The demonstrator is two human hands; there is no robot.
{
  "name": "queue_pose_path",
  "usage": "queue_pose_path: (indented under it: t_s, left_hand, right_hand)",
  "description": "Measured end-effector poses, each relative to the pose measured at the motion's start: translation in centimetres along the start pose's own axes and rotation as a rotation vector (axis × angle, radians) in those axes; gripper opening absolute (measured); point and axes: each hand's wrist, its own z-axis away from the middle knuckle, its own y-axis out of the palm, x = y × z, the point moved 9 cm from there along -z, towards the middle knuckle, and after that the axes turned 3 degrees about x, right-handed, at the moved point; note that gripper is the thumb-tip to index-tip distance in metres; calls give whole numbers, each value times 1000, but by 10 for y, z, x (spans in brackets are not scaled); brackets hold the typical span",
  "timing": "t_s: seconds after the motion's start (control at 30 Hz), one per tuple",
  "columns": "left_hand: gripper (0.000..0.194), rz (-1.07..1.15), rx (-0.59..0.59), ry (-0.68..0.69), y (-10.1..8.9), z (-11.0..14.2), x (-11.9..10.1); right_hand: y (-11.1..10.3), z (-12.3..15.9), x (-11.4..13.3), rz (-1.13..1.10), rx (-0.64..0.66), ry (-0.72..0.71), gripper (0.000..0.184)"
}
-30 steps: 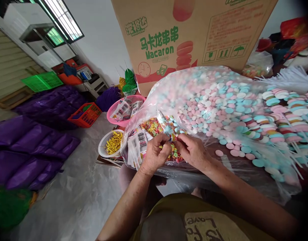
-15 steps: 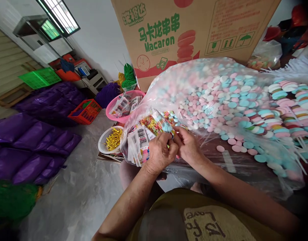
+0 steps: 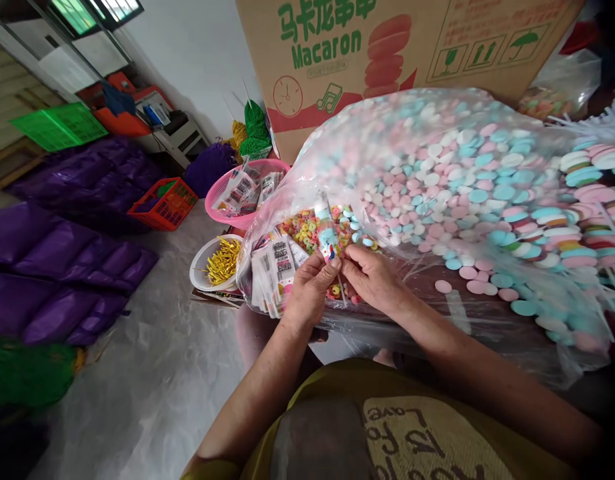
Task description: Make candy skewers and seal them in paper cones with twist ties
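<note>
Now the left hand [image 3: 307, 287] pinches a wrapped candy [image 3: 328, 235]; the right hand [image 3: 376, 275] is at three o'clock, grip unclear. Wrapping likely needs care next.

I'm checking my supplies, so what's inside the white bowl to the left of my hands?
The white bowl holds a loose pile of gold twist ties. Whatever lies under the pile is covered and can't be seen.

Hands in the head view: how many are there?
2. The left hand pinches the lower end of the wrapped candy stick; the right hand is close by its right side. Some fingers are partly hidden, but no other hand shows.
</note>
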Motion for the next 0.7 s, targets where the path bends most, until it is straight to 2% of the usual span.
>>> queue_pose_path:
  t_s: [0.1, 0.27, 0.37, 0.47, 0.6, 0.7]
  left_hand:
    - [32, 43, 33, -56, 1, 1, 1]
    - [26, 6, 7, -63, -5, 0, 2]
    - [25, 18, -68, -88, -12, -2, 7]
    - [24, 5, -136, -82, -18, -4, 9]
    - [26, -94, -118, -51, -16, -5, 8]
    - [26, -70, -89, -48, -14, -5, 9]
  right_hand:
    - [1, 0, 1, 86, 136, -33, 23]
    - [-4, 2, 24, 466, 139, -277, 25]
    - [-1, 4, 26, 630, 122, -262, 21]
    - [-5, 6, 28, 638, 55, -237, 19]
    - [-6, 4, 23, 776, -9, -248, 24]
    - [-1, 1, 14, 837, -6, -275, 24]
